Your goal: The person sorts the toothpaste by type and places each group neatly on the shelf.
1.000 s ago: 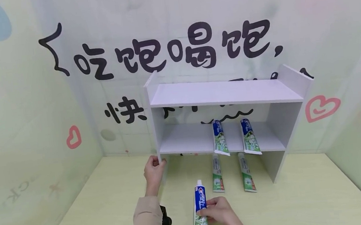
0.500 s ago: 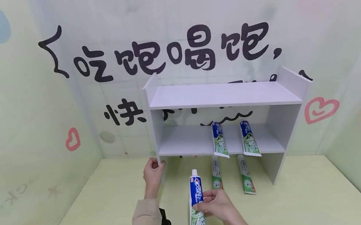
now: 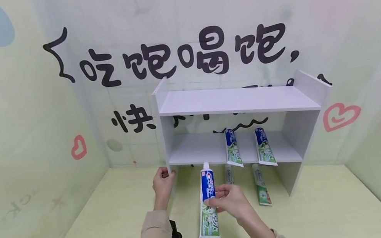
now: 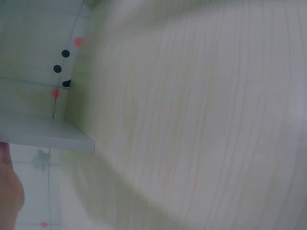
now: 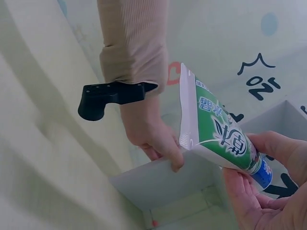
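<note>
My right hand (image 3: 232, 203) pinches a blue, white and green toothpaste tube (image 3: 207, 206) between thumb and fingers, its white cap pointing up toward the shelf. In the right wrist view, the flat crimped end of that toothpaste tube (image 5: 211, 115) faces the camera. At the left side panel of a white two-tier shelf (image 3: 237, 100), my left hand (image 3: 162, 186) grips the panel's front edge, thumb on the inner side. Two matching tubes (image 3: 232, 148) lie on the middle board, their crimped ends jutting past its front. The left wrist view catches the panel's edge (image 4: 72, 136) and part of the hand.
Under the middle board, two grey-green toothpaste tubes (image 3: 261, 187) lie on the pale wooden table (image 3: 93, 222); the left one is partly covered by my right hand. A black wrist mount (image 3: 176, 233) is on my left forearm. Printed walls stand behind and at both sides.
My right hand has lifted the toothpaste tube up and forward, so its cap now overlaps the middle board's front edge in view. My left hand has stayed on the side panel.
</note>
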Available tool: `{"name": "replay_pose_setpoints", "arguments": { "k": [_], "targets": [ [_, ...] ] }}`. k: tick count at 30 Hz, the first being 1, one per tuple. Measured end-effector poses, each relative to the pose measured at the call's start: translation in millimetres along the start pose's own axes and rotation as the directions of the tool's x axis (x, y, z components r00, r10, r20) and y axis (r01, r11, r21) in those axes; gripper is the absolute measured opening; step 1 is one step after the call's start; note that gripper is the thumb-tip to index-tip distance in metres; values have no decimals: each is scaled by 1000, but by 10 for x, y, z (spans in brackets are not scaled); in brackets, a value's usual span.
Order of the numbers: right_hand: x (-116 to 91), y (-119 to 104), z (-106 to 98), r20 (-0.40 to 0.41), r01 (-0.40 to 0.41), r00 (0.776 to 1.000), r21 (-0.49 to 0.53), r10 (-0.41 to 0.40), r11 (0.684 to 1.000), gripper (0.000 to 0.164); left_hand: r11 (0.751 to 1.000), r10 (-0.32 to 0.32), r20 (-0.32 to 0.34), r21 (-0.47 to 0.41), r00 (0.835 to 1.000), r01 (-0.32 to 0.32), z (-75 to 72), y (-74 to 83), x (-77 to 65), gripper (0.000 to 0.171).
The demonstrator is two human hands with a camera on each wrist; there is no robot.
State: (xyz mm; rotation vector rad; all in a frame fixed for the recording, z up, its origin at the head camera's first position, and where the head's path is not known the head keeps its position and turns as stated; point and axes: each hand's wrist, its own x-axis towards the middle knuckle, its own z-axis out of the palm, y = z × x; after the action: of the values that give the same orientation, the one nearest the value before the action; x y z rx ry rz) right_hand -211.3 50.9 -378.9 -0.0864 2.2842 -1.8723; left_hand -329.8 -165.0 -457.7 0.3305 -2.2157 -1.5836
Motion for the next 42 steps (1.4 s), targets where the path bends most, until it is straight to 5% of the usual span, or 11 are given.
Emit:
{"name": "replay_pose_setpoints", "arguments": {
  "k": [10,21,42],
  "targets": [
    [173,-314,-91,-91,15,996,-10,-15,1000,53,1000,-16,-1,-15,1000,16,28,-46,26,14],
    [447,-557,-113,-141,-58,989,-41,52,997,50,1000,-13,-2,-3,1000,13,37,-24,24,14],
    [857,-799,-175,-151,-136,981,-84,123,987,56,1000,-12,-4,-2,1000,12,15,-3,30,16]
  ]
}}
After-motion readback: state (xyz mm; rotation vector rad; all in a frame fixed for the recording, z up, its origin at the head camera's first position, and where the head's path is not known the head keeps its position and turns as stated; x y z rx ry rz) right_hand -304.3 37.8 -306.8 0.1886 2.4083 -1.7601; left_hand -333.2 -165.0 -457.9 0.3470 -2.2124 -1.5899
